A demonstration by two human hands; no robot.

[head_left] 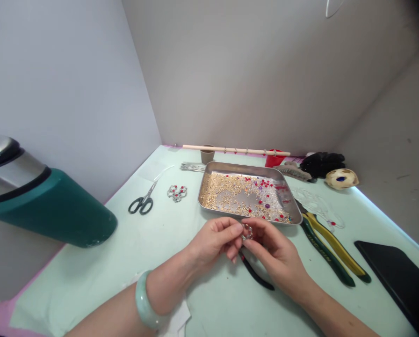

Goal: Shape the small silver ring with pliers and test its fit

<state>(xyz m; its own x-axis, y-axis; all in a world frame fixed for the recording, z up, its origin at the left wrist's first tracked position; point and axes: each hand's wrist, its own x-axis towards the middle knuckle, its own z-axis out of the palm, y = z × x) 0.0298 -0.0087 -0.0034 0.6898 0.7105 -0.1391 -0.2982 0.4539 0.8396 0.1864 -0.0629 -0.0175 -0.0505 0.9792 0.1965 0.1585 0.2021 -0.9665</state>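
My left hand (214, 239) and my right hand (272, 250) meet just in front of a metal tray (204, 180), both pinching a small beaded wire piece (247, 231) between the fingertips. The tray holds many gold beads with some red and purple ones. A pale green bangle (143, 302) circles my left wrist. Under my right hand lies a black-handled tool (256, 276) on the mint table.
Scissors (142, 201) and finished bead clusters (177, 192) lie left of the tray. Green-and-yellow pliers (330, 250) and a black tablet (399, 278) sit at right. A teal flask (51, 206) stands at left. A wooden stick (235, 150), cups and a black bundle (321, 164) line the back.
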